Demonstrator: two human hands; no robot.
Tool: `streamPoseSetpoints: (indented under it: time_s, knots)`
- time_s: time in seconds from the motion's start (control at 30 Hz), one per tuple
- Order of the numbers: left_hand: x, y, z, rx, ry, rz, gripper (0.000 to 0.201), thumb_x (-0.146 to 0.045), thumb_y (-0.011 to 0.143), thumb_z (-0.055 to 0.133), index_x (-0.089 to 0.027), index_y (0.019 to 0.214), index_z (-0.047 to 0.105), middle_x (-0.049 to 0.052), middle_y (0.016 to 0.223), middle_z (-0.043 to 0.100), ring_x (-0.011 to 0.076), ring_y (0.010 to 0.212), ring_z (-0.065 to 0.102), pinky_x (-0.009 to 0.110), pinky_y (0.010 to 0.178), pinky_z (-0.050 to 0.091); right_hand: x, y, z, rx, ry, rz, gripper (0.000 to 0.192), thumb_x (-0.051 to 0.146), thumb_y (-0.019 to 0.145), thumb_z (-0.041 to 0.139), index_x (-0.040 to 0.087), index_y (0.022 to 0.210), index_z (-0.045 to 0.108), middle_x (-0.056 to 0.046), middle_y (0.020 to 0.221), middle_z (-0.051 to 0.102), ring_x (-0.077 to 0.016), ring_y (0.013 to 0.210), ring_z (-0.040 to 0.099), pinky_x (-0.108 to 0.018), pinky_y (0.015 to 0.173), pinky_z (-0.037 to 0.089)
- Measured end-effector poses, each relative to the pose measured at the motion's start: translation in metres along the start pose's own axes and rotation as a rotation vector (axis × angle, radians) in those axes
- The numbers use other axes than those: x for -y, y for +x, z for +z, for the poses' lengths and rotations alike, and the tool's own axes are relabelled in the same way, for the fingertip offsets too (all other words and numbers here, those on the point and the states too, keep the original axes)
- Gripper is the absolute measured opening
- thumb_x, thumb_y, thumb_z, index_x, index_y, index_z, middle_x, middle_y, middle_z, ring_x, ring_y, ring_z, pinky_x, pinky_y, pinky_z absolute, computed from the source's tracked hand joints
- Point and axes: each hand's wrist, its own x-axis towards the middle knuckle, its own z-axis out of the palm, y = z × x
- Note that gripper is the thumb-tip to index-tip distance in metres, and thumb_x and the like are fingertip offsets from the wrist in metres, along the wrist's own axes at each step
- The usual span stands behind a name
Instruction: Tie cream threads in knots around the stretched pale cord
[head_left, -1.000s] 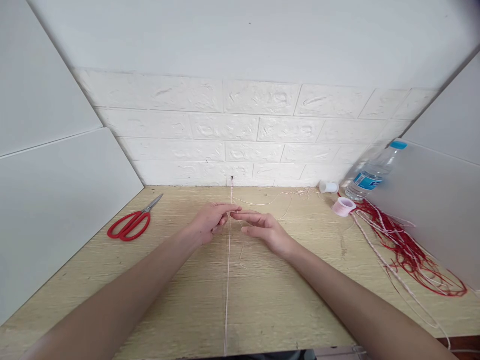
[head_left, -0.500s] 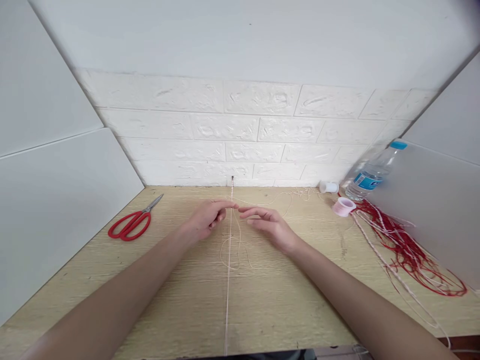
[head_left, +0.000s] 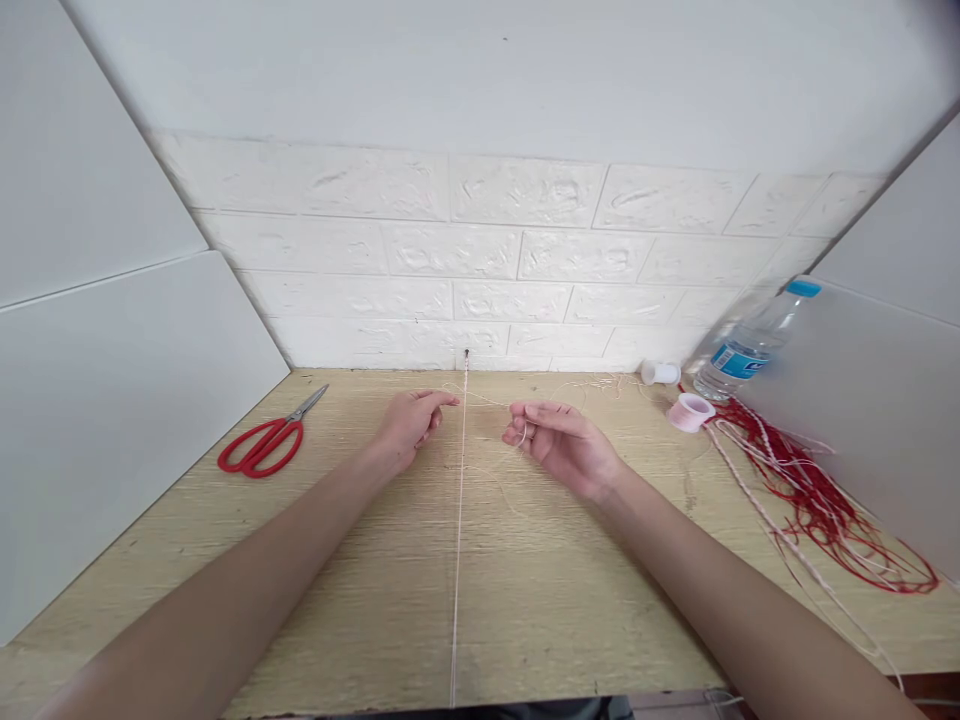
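A thin pale cord [head_left: 460, 520] runs taut from a small hook [head_left: 466, 352] at the wall's foot to the table's front edge. Its far end looks braided. My right hand [head_left: 559, 440], right of the cord, pinches a loose cream thread [head_left: 487, 401]; a loop of it hangs at the fingers. From there the thread crosses the taut cord towards my left hand [head_left: 412, 425]. That hand is just left of the cord, index finger pointing inward and the others curled; what they hold, if anything, is hidden.
Red-handled scissors [head_left: 262, 447] lie on the left of the wooden table [head_left: 360, 600]. At right are a white spool [head_left: 660, 372], a pink spool [head_left: 690, 412], a water bottle [head_left: 739, 350] and a heap of red cords [head_left: 832, 510]. White panels [head_left: 112, 400] flank both sides.
My hands have moved apart from the taut cord. My right hand has closed on the loose thread and drawn it rightwards, lifting its loops off the table's middle.
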Motion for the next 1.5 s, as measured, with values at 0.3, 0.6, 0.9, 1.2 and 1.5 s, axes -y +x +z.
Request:
streamPoseSetpoints:
  time_s: [0.3, 0.6, 0.9, 1.2, 1.5]
  knots:
    - [0.009, 0.007, -0.010, -0.269, 0.615, 0.359, 0.021, -0.033, 0.073, 0.053, -0.019, 0.058, 0.061, 0.000, 0.060, 0.061, 0.0159, 0.060, 0.052, 0.027, 0.055, 0.031, 0.011, 0.001, -0.012, -0.305, -0.517, -0.078, 0.026, 0.032, 0.075, 0.061, 0.020, 0.097, 0.064, 0.009, 0.048, 0.034, -0.0076, 0.040, 0.026, -0.023, 0.041, 0.022]
    - [0.015, 0.008, -0.010, -0.158, 0.723, 0.415, 0.022, -0.030, 0.073, 0.050, -0.019, 0.054, 0.053, -0.001, 0.057, 0.057, 0.0145, 0.057, 0.050, 0.027, 0.056, 0.031, 0.018, -0.006, -0.019, -0.207, -1.430, 0.054, 0.017, 0.016, 0.067, 0.050, 0.020, 0.073, 0.065, 0.002, 0.055, 0.056, -0.0114, 0.047, 0.045, -0.025, 0.048, 0.027]
    - [0.015, 0.001, -0.005, 0.054, 0.717, 0.540, 0.029, -0.033, 0.078, 0.048, -0.019, 0.053, 0.046, -0.003, 0.052, 0.043, 0.0115, 0.053, 0.041, 0.026, 0.056, 0.030, 0.029, -0.018, -0.018, -0.112, -1.749, 0.132, 0.011, 0.018, 0.067, 0.055, 0.023, 0.067, 0.065, -0.002, 0.065, 0.066, -0.0161, 0.055, 0.052, -0.027, 0.051, 0.026]
    - [0.017, 0.006, -0.008, -0.146, 0.572, 0.578, 0.011, -0.030, 0.079, 0.051, -0.020, 0.075, 0.055, -0.005, 0.057, 0.047, 0.0109, 0.054, 0.044, 0.025, 0.056, 0.033, 0.030, -0.006, -0.026, -0.441, -1.739, -0.071, 0.010, 0.026, 0.082, 0.053, 0.023, 0.083, 0.062, -0.001, 0.072, 0.067, -0.0156, 0.062, 0.056, -0.026, 0.054, 0.028]
    - [0.019, 0.006, -0.007, -0.004, 0.582, 0.644, 0.016, -0.022, 0.077, 0.051, -0.020, 0.087, 0.062, -0.006, 0.056, 0.045, 0.0097, 0.053, 0.042, 0.024, 0.057, 0.035, 0.011, 0.002, -0.044, -0.084, -1.571, -0.081, 0.012, 0.024, 0.079, 0.059, 0.020, 0.088, 0.065, -0.004, 0.084, 0.063, -0.0143, 0.071, 0.056, -0.024, 0.064, 0.039]
